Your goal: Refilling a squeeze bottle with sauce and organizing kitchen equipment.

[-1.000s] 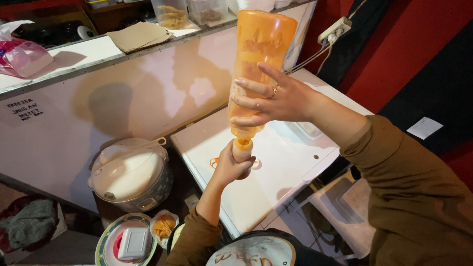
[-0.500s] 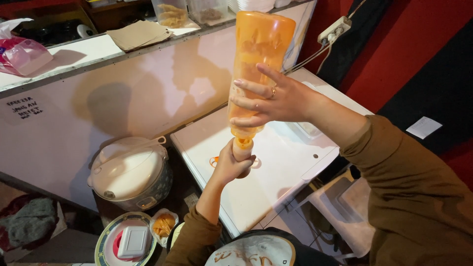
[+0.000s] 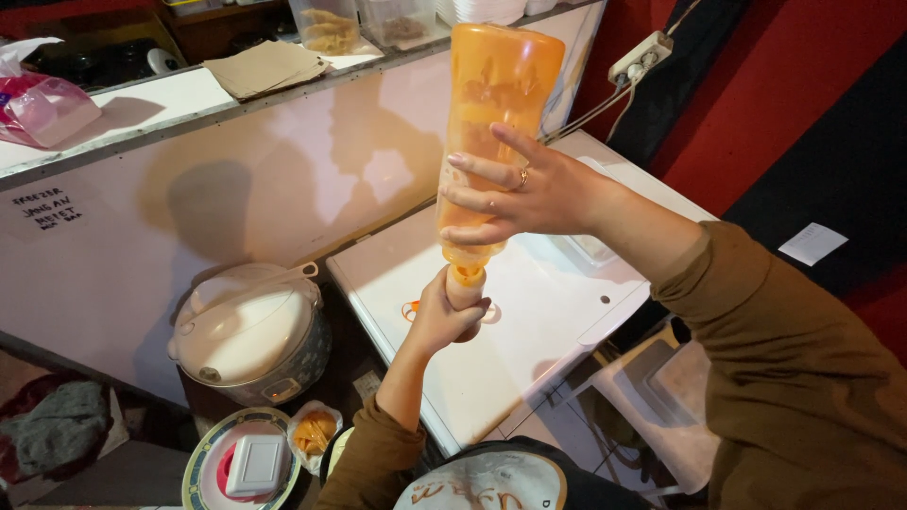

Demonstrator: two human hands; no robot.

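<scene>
From the head view, the right hand (image 3: 529, 194) wraps its fingers around an upturned orange translucent plastic bottle (image 3: 491, 132), long axis nearly vertical, neck down. Directly below, the left hand (image 3: 442, 316) closes around its spout over the white tabletop (image 3: 529, 331). Left of both hands sits a white rice cooker (image 3: 250, 331); farther up-left, a pink plastic bag (image 3: 42, 104).

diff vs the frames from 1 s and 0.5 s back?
Almost nothing. The right hand still grips the upturned orange bottle by its lower body, and the left hand stays wrapped round something small at the bottle's mouth; what it is, I cannot tell. Only the view drifted slightly. The rice cooker and white table have not moved.
</scene>
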